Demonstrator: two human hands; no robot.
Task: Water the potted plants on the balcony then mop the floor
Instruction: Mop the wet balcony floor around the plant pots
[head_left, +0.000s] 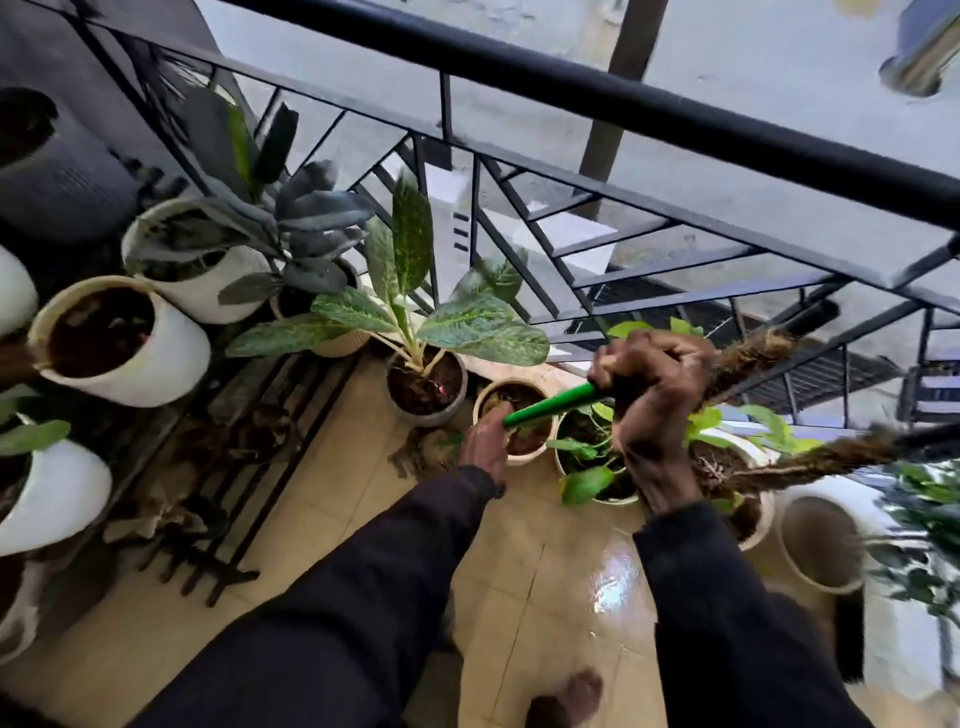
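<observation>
A green mop handle (550, 405) runs slanted between my two hands above the balcony floor (545, 582). My right hand (652, 395) is clenched around its upper end. Lower down, my left hand (485, 441) grips the handle near the floor, beside a small cream pot (488, 402). The mop head is hidden behind my left hand; only a frayed brownish bundle (421, 452) shows there. The tan tiles are wet and shiny near my right sleeve. Potted plants stand along the railing, one with spotted leaves (426, 389), another with bright green leaves (587, 457).
A black metal railing (597, 98) bounds the balcony ahead. White pots (135, 343) sit on a dark slatted rack (234, 467) at the left. Two moss poles (810, 462) lean from pots at the right, beside an empty cream pot (815, 540). My bare foot (566, 701) is at the bottom.
</observation>
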